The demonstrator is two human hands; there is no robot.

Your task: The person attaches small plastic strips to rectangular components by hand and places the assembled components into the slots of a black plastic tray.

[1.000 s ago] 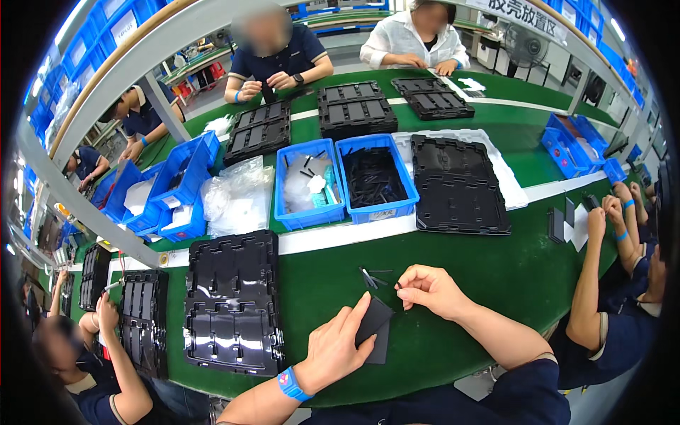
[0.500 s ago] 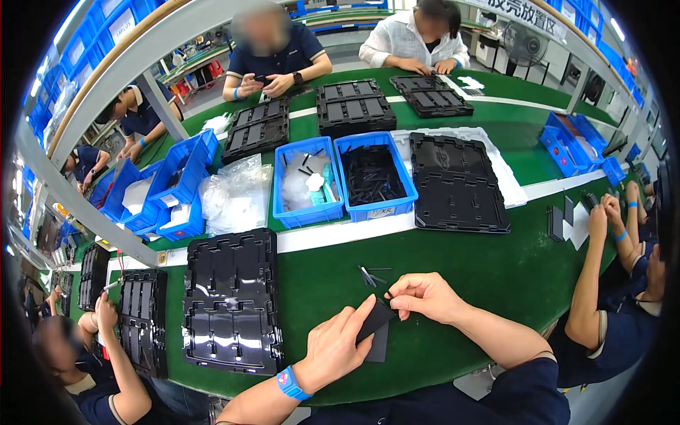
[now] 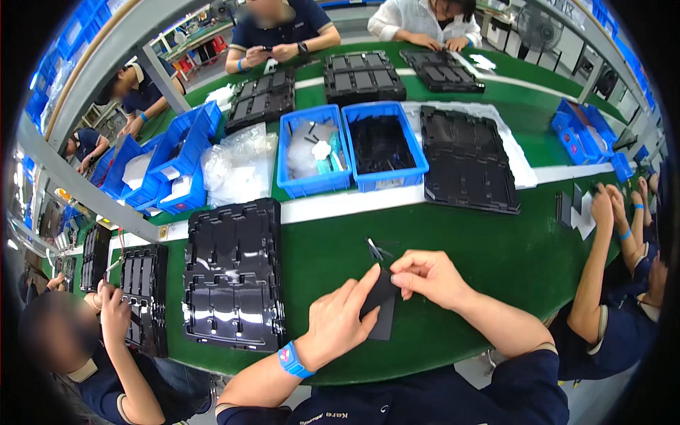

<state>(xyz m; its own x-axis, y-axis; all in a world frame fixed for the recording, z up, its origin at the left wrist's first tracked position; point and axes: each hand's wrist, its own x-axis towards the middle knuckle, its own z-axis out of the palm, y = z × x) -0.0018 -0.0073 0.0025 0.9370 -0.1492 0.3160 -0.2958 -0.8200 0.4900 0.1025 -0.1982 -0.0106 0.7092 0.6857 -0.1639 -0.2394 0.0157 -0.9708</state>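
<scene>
My left hand (image 3: 338, 316), with a blue band at its wrist, holds a flat black rectangular piece (image 3: 380, 292) between thumb and fingers, its index finger stretched along one edge. The thumb and fingertips of my right hand (image 3: 431, 278) are pinched together at the upper right edge of that piece. Whatever is between those right fingertips is too small to make out. Below the held piece, a dark grey flat rectangle (image 3: 383, 324) rests on the green table. Just beyond my hands lies a small pile of thin dark strips (image 3: 379, 249).
A black moulded tray (image 3: 232, 276) lies to the left, another black tray (image 3: 471, 159) at the back right. Between them stand a blue bin of black strips (image 3: 423, 168) and a blue bin with white bags (image 3: 285, 180). Co-workers sit on both sides and opposite.
My view has tipped down, so the table things sit higher in the picture. My right fingertips have shifted from the piece's top corner to its upper right edge.
</scene>
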